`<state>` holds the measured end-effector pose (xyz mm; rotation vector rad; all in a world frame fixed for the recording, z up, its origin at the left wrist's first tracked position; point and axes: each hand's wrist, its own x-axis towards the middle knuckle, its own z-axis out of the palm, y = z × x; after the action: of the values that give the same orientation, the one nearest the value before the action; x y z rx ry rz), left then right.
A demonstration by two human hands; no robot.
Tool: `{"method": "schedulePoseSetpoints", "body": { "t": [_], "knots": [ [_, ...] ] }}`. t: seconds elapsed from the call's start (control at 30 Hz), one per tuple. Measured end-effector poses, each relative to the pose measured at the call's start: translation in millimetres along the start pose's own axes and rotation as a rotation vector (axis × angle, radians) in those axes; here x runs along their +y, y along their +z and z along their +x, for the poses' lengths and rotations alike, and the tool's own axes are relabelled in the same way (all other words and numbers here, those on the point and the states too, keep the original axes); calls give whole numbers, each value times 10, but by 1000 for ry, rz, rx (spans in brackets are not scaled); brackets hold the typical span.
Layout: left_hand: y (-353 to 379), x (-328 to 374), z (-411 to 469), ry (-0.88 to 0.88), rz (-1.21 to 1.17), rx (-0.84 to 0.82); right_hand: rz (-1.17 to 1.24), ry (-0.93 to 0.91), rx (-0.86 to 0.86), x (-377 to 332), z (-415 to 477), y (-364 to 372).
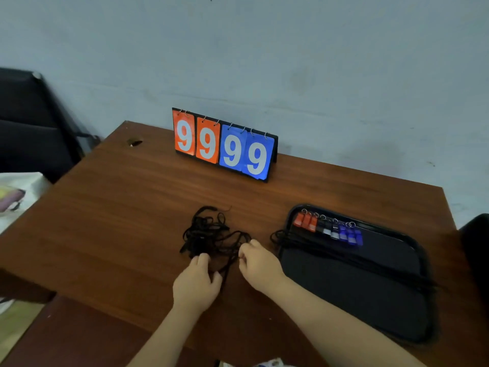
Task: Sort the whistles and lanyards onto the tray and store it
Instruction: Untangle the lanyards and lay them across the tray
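A tangled heap of black lanyards (209,231) lies in the middle of the brown table. My left hand (197,284) rests at the heap's near edge with its fingers curled into the cords. My right hand (258,263) pinches a cord at the heap's right side. To the right lies a black tray (370,300). A row of red, black and blue whistles (328,229) with metal rings lines its far edge. Several straightened black lanyards (330,254) run across the tray from its left rim.
A flip scoreboard (225,145) showing 9 9 9 9 stands at the table's far edge against the wall. A black chair (31,123) is at the left, and a white bag (16,197) below it. A dark object (476,250) sits at the right edge.
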<state>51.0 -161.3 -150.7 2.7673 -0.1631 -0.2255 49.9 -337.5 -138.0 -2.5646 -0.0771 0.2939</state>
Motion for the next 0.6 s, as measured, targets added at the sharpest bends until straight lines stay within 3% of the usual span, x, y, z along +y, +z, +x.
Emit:
{"method": "schedulePoseSetpoints", "body": {
  "t": [0.1,0.17,0.27,0.43,0.6],
  "knots": [
    [-25,-37,206,149,65,217,-46,29,8,-75,243,-78],
    [-82,-7,406,150,89,265,-76,50,13,-125,427,-150],
    [-175,30,699,108,135,138,-101,70,6,-174,702,-228],
    [-91,-115,882,101,198,-268,-140,62,-61,-178,1115,-258],
    [54,-268,786,155,213,-238,-253,28,-192,-166,1469,-133]
  ]
}}
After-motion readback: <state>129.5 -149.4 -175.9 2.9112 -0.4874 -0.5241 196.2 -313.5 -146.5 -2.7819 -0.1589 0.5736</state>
